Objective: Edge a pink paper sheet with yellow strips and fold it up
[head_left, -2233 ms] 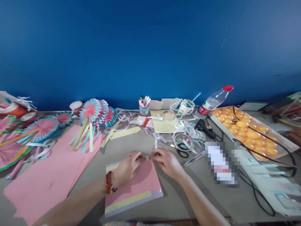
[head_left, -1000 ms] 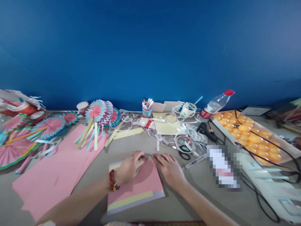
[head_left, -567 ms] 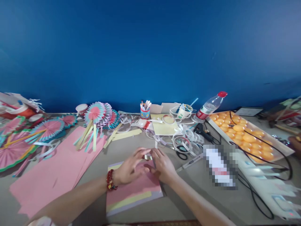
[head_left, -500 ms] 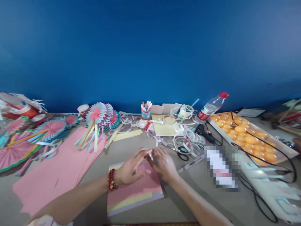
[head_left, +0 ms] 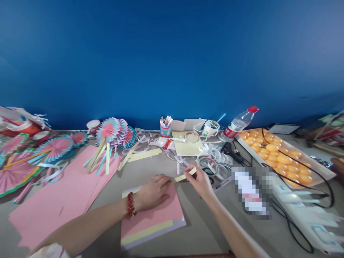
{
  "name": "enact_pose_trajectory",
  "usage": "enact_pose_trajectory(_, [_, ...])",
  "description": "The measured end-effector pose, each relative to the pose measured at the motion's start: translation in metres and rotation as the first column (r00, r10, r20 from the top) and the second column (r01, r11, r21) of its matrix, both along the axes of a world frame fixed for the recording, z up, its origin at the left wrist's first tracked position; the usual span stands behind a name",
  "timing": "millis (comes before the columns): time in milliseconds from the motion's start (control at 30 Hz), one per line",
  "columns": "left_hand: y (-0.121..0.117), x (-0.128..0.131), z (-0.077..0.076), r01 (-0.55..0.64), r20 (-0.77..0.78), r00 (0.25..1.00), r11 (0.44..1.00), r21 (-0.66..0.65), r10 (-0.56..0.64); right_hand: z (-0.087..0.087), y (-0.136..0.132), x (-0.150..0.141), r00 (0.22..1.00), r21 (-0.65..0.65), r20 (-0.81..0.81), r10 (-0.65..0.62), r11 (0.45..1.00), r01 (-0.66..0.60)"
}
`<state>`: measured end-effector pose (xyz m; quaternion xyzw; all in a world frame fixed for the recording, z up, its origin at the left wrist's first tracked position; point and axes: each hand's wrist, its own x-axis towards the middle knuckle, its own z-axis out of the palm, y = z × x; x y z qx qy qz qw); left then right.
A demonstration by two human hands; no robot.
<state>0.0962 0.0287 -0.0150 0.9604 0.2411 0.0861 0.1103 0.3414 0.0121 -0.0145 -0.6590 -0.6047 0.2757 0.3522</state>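
Note:
A pink sheet (head_left: 153, 218) with yellow and purple bands along its near and far edges lies in front of me. My left hand (head_left: 153, 193), a red bead bracelet (head_left: 131, 204) at its wrist, presses flat on the sheet's far part, fingers stretched out. Just beyond the sheet's far right corner, my right hand (head_left: 200, 182) pinches the free end of a narrow yellow paper strip (head_left: 180, 178). The strip runs left toward the fingertips of my left hand, which hide its other end. A pair of black scissors (head_left: 211, 180) lies partly hidden behind my right hand.
Large pink sheets (head_left: 53, 200) and folded paper fans (head_left: 109, 129) cover the left side. Tape rolls (head_left: 208, 165), paper scraps and a pen cup (head_left: 165, 129) stand at the back. Rightward are a bottle (head_left: 238, 125), a tray of orange balls (head_left: 282, 157), black cables and glue guns (head_left: 233, 153).
My right hand has moved right, away from my left hand, with the yellow strip now stretched between them. My left hand has lowered and flattened onto the sheet.

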Motion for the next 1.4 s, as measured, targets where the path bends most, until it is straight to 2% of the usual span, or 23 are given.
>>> enact_pose_trajectory(433, [-0.001,0.001,-0.006,-0.023,-0.077,0.997,0.999,0.042,0.026,-0.002,-0.022,0.005,0.989,-0.032,0.146,0.036,0.999,-0.032])
enact_pose_trajectory(700, [-0.004,0.003,-0.006,-0.046,-0.076,0.996,0.997,0.058,0.05,-0.008,-0.027,0.005,0.979,-0.003,0.204,-0.006,1.0,0.007])
enact_pose_trajectory(900, [-0.001,-0.001,-0.01,-0.027,-0.015,1.0,1.0,0.013,0.028,0.002,-0.036,0.017,0.977,0.036,0.207,-0.054,0.998,0.048])
enact_pose_trajectory(1033, [-0.003,-0.007,-0.008,-0.023,0.043,0.999,1.0,-0.015,0.024,0.011,-0.042,0.017,0.989,0.021,0.134,-0.058,0.998,0.056])
enact_pose_trajectory(1167, [-0.003,-0.007,-0.006,-0.007,-0.007,1.0,1.0,0.03,0.008,0.011,-0.044,0.015,0.999,-0.013,-0.011,-0.046,0.999,0.045])
enact_pose_trajectory(1333, [0.02,0.001,0.002,0.059,-0.071,0.996,0.995,0.075,-0.054,0.01,-0.048,0.016,0.987,-0.033,-0.154,-0.037,0.999,0.032])
enact_pose_trajectory(1400, [0.032,0.002,0.007,0.047,-0.059,0.997,0.996,0.079,-0.042,0.011,-0.051,0.018,0.976,-0.042,-0.212,-0.052,0.998,0.044])
